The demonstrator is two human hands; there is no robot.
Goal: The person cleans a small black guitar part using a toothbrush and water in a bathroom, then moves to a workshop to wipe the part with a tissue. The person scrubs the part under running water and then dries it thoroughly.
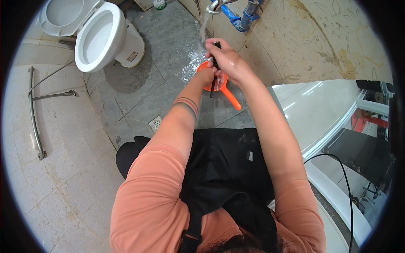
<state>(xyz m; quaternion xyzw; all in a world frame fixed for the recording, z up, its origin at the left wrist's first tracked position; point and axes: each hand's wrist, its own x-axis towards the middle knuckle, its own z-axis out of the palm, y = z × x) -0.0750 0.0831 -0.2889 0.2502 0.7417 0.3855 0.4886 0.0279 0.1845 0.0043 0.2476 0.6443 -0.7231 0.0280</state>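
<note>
In front of me, an orange dipper [230, 98] with a long handle sits low, its bowl partly covered by my hands. My right hand [231, 62] is closed around a slim black object [216, 54], whose kind I cannot make out. My left hand [205, 77] reaches over the bowl, its fingers curled and largely out of sight. A thin dark rod [212, 89] pokes out below that hand; whether it belongs to the black object is unclear. Just beyond my hands, running water [203, 31] falls from a metal tap [214, 7] and splashes onto the floor.
A white toilet [101, 40] with its lid raised stands at the far left. Wet grey tiles [143, 97] cover the floor, with a drain [156, 123] near my left arm. Blue pipes [241, 21] run beside the tap. A metal grab bar [32, 109] is on the left wall.
</note>
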